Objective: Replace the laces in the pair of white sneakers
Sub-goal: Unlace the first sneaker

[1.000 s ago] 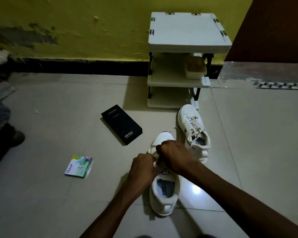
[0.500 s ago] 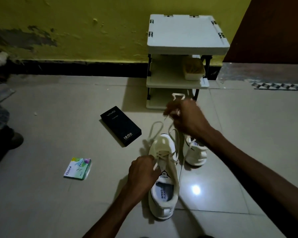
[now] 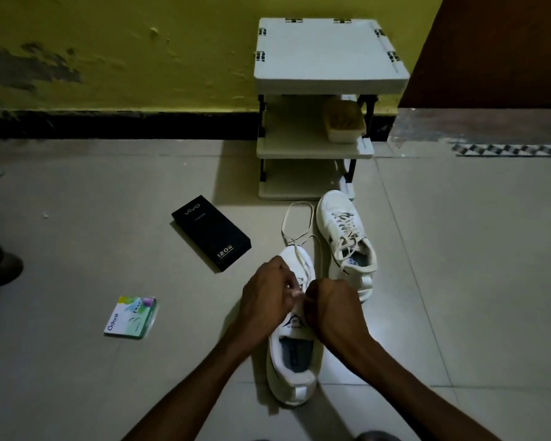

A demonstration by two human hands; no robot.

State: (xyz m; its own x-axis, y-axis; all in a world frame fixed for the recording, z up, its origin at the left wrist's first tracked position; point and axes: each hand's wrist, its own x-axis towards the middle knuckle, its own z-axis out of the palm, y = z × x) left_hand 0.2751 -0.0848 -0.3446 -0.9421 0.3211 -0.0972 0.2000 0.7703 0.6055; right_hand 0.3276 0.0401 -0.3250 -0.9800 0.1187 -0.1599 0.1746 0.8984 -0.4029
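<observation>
Two white sneakers lie on the tiled floor. The near sneaker [image 3: 295, 361] points away from me, heel toward me. My left hand [image 3: 268, 297] and my right hand [image 3: 331, 308] sit over its eyelet area, fingers curled and pinching its white lace [image 3: 296, 224]. The lace's loose length trails in a loop on the floor past the toe. The far sneaker [image 3: 347, 237] lies to the right and further away, fully laced.
A black phone box [image 3: 211, 232] lies left of the sneakers, and a small green-and-white packet [image 3: 131, 316] further left. A white three-tier shelf rack [image 3: 325, 90] with a tub on its middle shelf stands against the yellow wall. A dark shoe [image 3: 4, 265] shows at the left edge.
My right hand, which had pulled the lace up and away toward the rack, has come back down to the near sneaker's eyelets beside my left hand. The freed lace now lies looped on the floor.
</observation>
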